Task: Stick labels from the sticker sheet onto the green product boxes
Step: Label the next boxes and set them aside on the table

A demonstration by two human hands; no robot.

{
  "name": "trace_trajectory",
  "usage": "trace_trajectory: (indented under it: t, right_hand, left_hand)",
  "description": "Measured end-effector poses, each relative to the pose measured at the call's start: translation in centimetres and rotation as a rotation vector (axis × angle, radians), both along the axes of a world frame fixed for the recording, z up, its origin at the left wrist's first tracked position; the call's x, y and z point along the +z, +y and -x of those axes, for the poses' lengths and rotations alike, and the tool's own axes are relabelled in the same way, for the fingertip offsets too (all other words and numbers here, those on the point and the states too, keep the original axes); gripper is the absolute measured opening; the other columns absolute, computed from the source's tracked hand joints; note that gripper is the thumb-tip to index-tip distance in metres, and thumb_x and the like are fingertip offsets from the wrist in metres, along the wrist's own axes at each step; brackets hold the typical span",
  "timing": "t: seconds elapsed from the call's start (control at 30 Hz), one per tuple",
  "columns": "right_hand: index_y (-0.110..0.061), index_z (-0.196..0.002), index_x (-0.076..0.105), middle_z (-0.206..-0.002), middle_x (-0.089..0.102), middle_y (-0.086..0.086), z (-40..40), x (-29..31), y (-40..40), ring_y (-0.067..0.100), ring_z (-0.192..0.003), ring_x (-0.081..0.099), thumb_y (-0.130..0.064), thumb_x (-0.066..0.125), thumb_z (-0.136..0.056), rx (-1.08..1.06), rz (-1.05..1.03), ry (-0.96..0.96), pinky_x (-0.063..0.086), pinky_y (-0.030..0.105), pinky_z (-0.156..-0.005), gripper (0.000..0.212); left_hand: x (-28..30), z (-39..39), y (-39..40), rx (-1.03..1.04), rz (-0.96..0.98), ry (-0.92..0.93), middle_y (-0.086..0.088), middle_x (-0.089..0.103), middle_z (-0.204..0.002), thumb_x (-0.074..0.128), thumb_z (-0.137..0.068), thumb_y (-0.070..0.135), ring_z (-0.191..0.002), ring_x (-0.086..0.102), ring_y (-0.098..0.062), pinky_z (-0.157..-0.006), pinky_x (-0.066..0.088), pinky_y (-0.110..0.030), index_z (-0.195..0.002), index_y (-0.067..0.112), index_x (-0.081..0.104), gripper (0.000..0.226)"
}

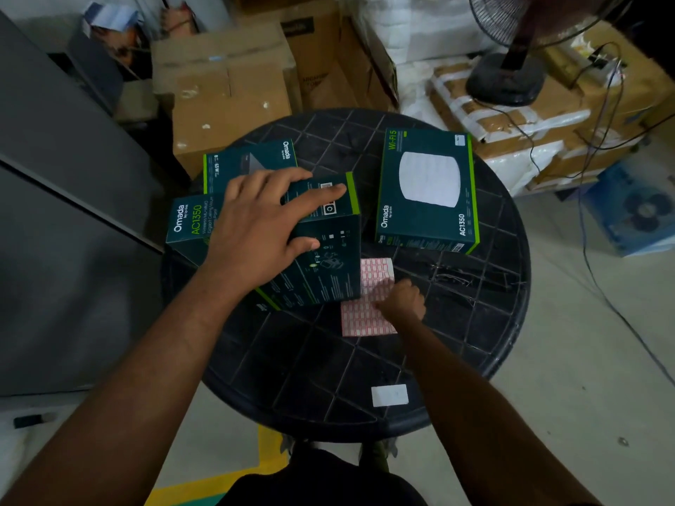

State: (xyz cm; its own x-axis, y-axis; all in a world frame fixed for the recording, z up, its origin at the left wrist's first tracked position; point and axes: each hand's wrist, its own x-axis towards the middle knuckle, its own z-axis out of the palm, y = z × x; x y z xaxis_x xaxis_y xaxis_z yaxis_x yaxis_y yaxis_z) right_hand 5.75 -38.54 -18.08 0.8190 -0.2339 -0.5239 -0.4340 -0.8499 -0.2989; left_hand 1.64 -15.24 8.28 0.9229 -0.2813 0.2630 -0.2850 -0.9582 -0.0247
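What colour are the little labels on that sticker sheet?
White with red borders, on the sticker sheet; head view.

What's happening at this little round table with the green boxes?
A person is labelling boxes. The left hand holds a tilted green box steady, while the right hand picks at the red sticker sheet lying on the table. Another box lies flat to the right, and two more sit behind the held one.

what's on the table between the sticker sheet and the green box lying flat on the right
Nothing: in the head view only bare dark table separates the sticker sheet from the flat box. The right hand rests on the sheet.
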Motion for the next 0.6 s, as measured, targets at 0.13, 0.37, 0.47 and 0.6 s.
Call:
trace_trajectory:
  t: [0.13, 0.37, 0.47, 0.6]
  right_hand:
    - [-0.012, -0.110, 0.062, -0.105, 0.062, 0.007, 0.1, 1.8, -0.7, 0.028, -0.111, 0.062, -0.039, 0.064, -0.096, 0.002, -0.152, -0.023, 0.055, 0.037, -0.089, 0.031]
    - [-0.014, -0.106, 0.068, -0.087, 0.069, -0.010, -0.3, 18.9, -0.8, 0.004, -0.075, 0.066, -0.021, 0.071, -0.092, -0.194, -0.595, -0.823, 0.056, 0.023, -0.069, 0.016]
    - [-0.017, -0.101, 0.074, -0.091, 0.076, -0.004, 1.2, 27.6, -0.4, 0.013, -0.083, 0.073, -0.021, 0.071, -0.093, 0.086, -0.806, -0.886, 0.060, 0.033, -0.070, 0.010]
    - [-0.012, -0.090, 0.077, -0.089, 0.078, 0.004, 4.4, 35.4, 0.1, 0.020, -0.077, 0.074, -0.017, 0.075, -0.083, 0.347, -1.003, -0.847, 0.060, 0.032, -0.064, 0.009]
  left_hand:
    - [0.5, 0.1, 1.5, 0.003, 0.051, 0.018, 0.002, 0.044, -0.148, 0.076, -0.078, 0.049, -0.128, 0.042, -0.027, -0.104, 0.030, -0.047, -0.149, 0.047, 0.035, 0.082]
    - [1.1, 0.2, 1.7, -0.018, 0.077, 0.081, 0.007, 0.039, -0.151, 0.058, -0.084, 0.066, -0.134, 0.037, -0.023, -0.106, 0.030, -0.049, -0.149, 0.055, 0.028, 0.072]
    - [1.1, 0.3, 0.9, -0.042, 0.219, 0.124, 0.019, 0.042, -0.145, 0.042, -0.086, 0.075, -0.134, 0.033, -0.013, -0.107, 0.030, -0.044, -0.143, 0.054, 0.039, 0.061]
    - [1.4, 0.5, 0.9, -0.026, 0.862, 0.235, 0.035, 0.046, -0.115, 0.041, -0.094, 0.053, -0.113, 0.041, 0.003, -0.090, 0.031, -0.015, -0.113, 0.049, 0.057, 0.025]
